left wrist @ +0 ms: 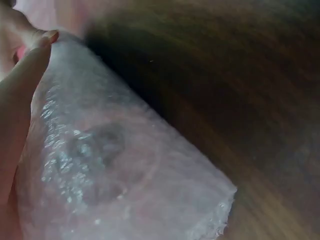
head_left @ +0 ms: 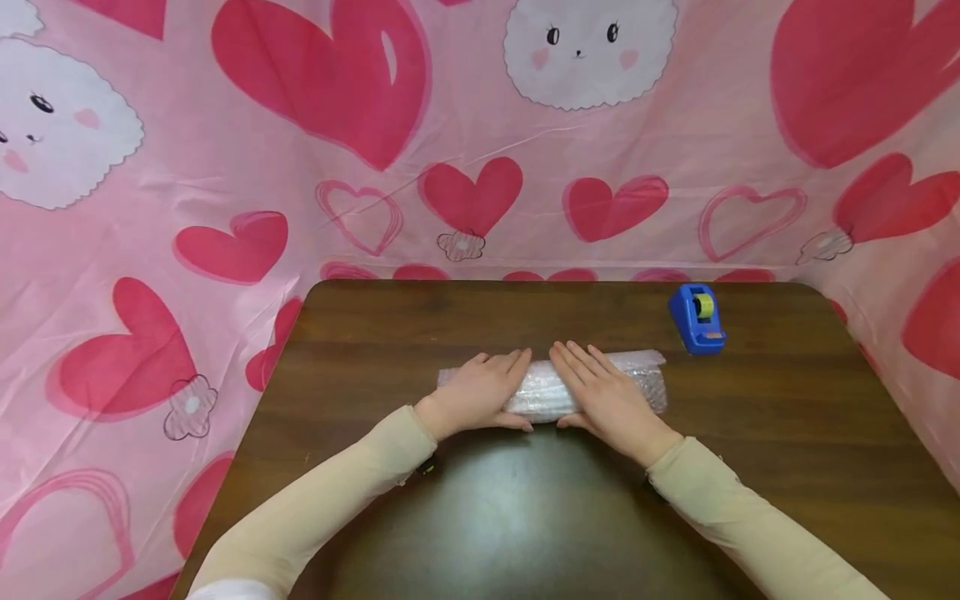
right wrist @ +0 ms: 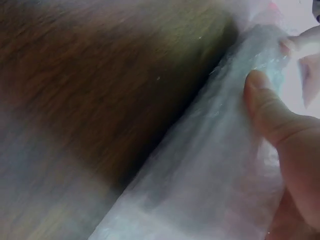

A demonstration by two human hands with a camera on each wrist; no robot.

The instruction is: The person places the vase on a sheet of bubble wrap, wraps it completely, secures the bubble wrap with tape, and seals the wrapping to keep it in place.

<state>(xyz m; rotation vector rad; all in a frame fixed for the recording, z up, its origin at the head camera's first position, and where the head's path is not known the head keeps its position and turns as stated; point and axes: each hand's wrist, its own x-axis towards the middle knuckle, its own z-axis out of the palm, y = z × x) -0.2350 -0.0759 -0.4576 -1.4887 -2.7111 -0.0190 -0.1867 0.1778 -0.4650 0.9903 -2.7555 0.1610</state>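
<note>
A roll of bubble wrap (head_left: 543, 392) lies crosswise on the brown table, clear and shiny, with loose flattened ends. My left hand (head_left: 480, 392) grips its left part, fingers over the top and thumb along the near side. On the right part my right hand (head_left: 606, 396) holds it the same way, its fingertips reaching the far edge. The right wrist view shows the right thumb (right wrist: 267, 107) pressed against the wrap's near side. Through the bubble wrap (left wrist: 165, 165) in the left wrist view, a blurred darker patch shows near the end; what is inside cannot be made out.
A blue tape dispenser (head_left: 697, 321) with a yellow-cored roll stands at the back right of the wooden table (head_left: 780, 442). Behind and beside the table hangs a pink cloth (head_left: 465, 100) printed with hearts and white faces.
</note>
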